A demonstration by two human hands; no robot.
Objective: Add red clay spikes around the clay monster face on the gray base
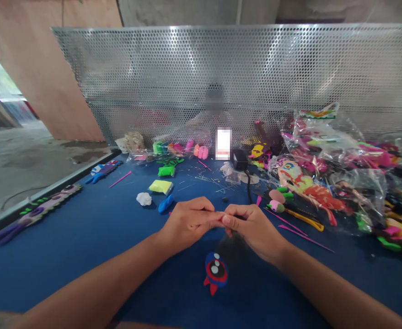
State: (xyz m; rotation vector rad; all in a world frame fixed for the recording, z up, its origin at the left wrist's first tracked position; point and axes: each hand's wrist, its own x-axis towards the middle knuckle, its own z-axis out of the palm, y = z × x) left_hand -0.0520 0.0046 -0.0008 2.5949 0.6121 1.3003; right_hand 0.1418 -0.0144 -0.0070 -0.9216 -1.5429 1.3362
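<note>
Over the middle of the blue table, my left hand (194, 221) and my right hand (250, 226) meet at the fingertips. Both are closed in a pinch, and whatever lies between them is too small or hidden to name. Just below my hands lies a blue and red clay figure (216, 270) with a large dark eye, white dots and two red points. Left of my left hand are a lump of blue clay (165, 204), a lump of white clay (143, 198) and a yellow clay packet (160, 187).
Pink sculpting tools (305, 233) and a yellow-handled tool (305, 219) lie at right, beside heaped bagged clay figures (310, 183). Long clay figures (46, 208) line the left edge. A black device (239, 160) with a cable stands before the perforated metal panel (187, 73).
</note>
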